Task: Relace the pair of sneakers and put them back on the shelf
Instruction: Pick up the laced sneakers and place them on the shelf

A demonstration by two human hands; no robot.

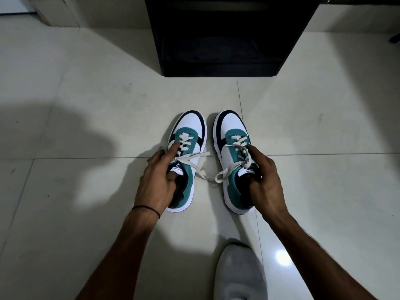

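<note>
While both sneakers sit side by side on the floor (86, 118), left hand (158, 180) clamps the left sneaker (188, 148) at its collar, thumb inside; right hand (265, 180) likewise clamps the right sneaker (233, 152). Loose lace ends (205, 167) trail between them: likely to snag or drag when lifted. Shelf (227, 35) stands beyond, dark.

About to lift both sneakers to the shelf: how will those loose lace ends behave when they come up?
The lace ends look floppy: they lie slack on the floor between the left sneaker and right sneaker, so they will probably dangle. Being untied, they may snag on the shelf. Both hands grip the collars, so the shoes should lift steadily.
</note>
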